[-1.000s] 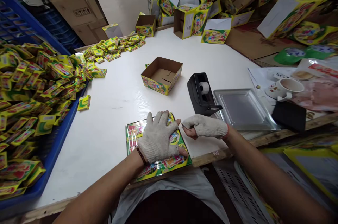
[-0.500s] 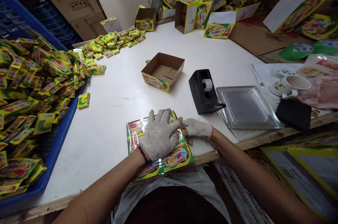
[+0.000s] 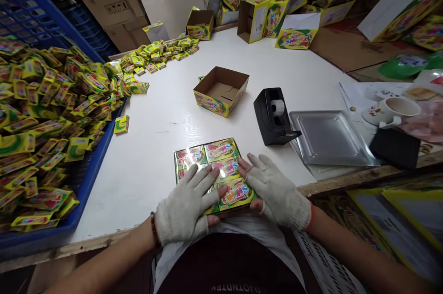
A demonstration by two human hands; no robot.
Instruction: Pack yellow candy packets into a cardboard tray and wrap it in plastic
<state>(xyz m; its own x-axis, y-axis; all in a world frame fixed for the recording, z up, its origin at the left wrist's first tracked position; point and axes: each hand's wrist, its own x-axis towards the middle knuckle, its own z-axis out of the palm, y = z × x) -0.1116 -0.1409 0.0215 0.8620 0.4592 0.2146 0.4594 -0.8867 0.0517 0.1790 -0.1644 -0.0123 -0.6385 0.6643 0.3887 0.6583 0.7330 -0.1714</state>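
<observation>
A flat pack of yellow-green sweet boxes wrapped in clear film (image 3: pixel 212 167) lies at the near edge of the white table (image 3: pixel 166 118). My left hand (image 3: pixel 187 208), in a white knit glove, rests on the pack's near left part with fingers spread. My right hand (image 3: pixel 277 192), also gloved, lies at the pack's near right corner, fingers stretched out and thumb under the edge. Neither hand has closed around anything.
A black tape dispenser (image 3: pixel 273 116) and a metal tray (image 3: pixel 328 137) stand to the right. An open empty carton (image 3: pixel 221 91) sits mid-table. A blue crate (image 3: pixel 44 114) heaped with small packets fills the left. More cartons (image 3: pixel 277 12) pile at the back; a cup (image 3: pixel 392 110) stands far right.
Both hands slid back toward me to the pack's near edge. The left hand left the pack's top, and the right hand opened from a fist beside it.
</observation>
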